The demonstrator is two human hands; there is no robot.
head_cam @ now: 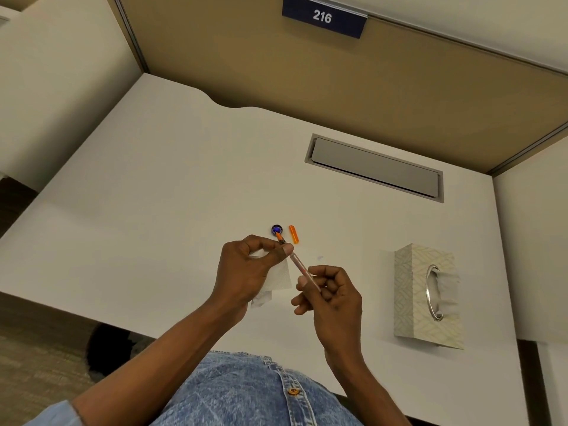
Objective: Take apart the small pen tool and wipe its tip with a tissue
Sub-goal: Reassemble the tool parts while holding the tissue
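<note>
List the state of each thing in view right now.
pen: uncapped, gripped by left hand and right hand, orange tip bare
tissue: in the left hand, not over the tip
orange cap: off, lying on the desk
round dark piece: loose beside the cap
tissue box: tissue showing at its opening
desk hatch: closed

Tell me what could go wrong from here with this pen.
The small orange cylindrical cap and round dark blue piece lie loose on the white desk beyond the left hand; a nudge might roll them off. The thin clear pen tool has its orange tip bare past the white tissue, so residue may smear fingers or desk.
</note>
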